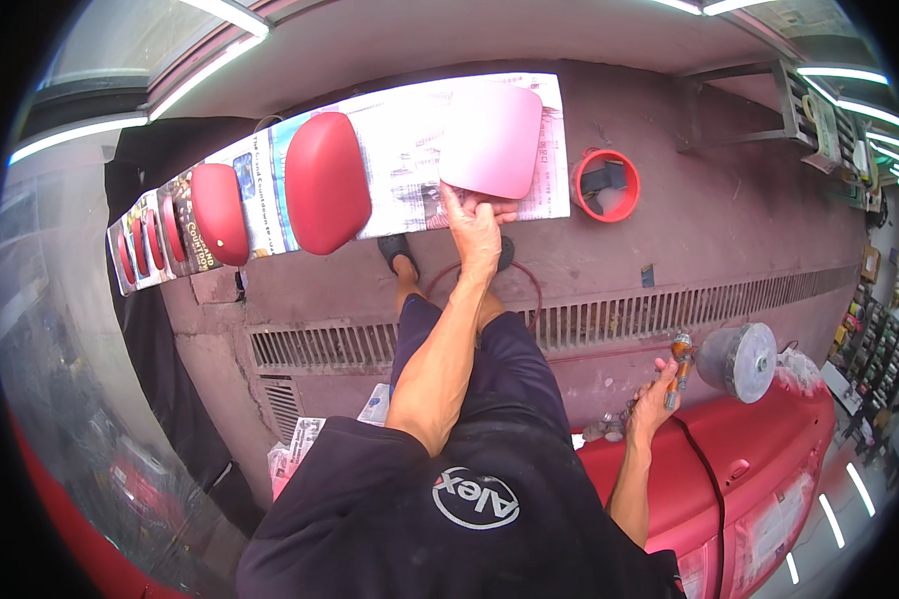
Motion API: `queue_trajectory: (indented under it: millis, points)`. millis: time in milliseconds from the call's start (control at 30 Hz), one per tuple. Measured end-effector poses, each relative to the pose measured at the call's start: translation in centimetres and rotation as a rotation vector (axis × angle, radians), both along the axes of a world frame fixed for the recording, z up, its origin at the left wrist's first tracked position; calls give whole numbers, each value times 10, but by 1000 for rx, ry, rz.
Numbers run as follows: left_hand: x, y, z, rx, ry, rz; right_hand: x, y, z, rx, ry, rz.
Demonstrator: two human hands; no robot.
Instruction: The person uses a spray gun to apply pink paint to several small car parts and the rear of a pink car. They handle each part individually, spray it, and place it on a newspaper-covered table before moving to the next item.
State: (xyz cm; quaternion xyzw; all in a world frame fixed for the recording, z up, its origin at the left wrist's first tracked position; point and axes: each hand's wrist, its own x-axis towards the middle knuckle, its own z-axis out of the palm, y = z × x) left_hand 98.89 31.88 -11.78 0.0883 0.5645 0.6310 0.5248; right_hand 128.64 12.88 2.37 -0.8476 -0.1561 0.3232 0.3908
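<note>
A smooth, light pink panel [504,140] with rounded corners lies at the right end of a long, paper-covered stand. At its near edge is my left hand [475,222], its fingers closed around the rim; part of the grip is hidden under the panel. Out to the right, my right hand [653,401] grips a spray gun [680,364] with an orange-gold body and a big grey cup [737,361]. Two larger red rounded covers [328,180] [218,213] and several small red pieces [155,240] sit farther left along the printed paper [405,140].
A red bucket [578,190] with dark and pale items inside stands right of the stand. A floor grate [609,321] and a reddish hose [541,290] cross the floor. Behind me on the right is a red car panel [689,459]; clear plastic sheeting [80,369] hangs at left.
</note>
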Motion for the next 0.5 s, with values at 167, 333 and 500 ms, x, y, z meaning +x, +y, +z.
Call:
queue_trajectory:
  millis: [167, 333, 500]
  points:
    - [3, 8, -12, -28, -5, -53, 1, 3, 2, -54, 1, 22]
    - [17, 13, -4, -125, 112, 26, -7, 10, -2, 7, -59, 31]
    - [24, 14, 1, -204, 432, 60, 4, 4, -2, -97, 30, 21]
